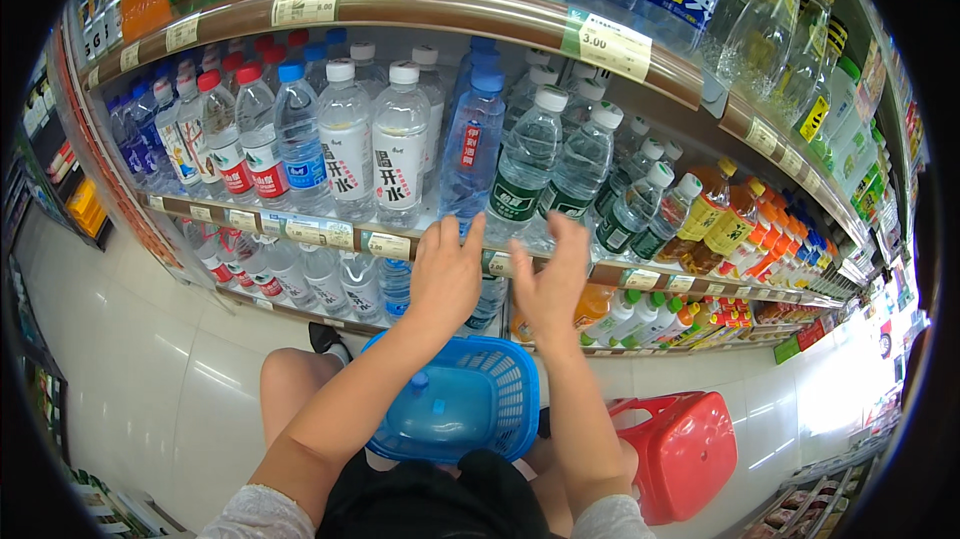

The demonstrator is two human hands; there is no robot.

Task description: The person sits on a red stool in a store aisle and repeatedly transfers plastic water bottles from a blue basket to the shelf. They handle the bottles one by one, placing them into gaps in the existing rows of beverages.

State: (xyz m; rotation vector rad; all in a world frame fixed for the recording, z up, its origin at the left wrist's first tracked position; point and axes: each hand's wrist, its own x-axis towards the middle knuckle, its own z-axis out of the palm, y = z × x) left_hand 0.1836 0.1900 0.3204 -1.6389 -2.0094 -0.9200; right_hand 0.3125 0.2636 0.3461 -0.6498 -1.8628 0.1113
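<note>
My left hand [448,269] is at the front edge of the middle shelf [345,233]. Its fingertips overlap the foot of a clear blue-capped water bottle [471,149]; whether they touch it is unclear. My right hand [553,276], slightly blurred, has thumb and fingers apart and nothing between them. Just behind it stand white-capped water bottles [527,156] with dark green labels. Left of the blue-capped bottle are white-labelled bottles [401,149], all upright. Below my arms, a blue plastic basket [517,400] sits between my legs; a blue cap-like piece [420,381] shows inside.
A red plastic stool [686,456] stands on the tiled floor [150,359] to the right. The upper shelf edge [450,2] overhangs the bottles. A lower shelf [300,306] holds more bottles. Amber drink bottles [709,201] stand farther right.
</note>
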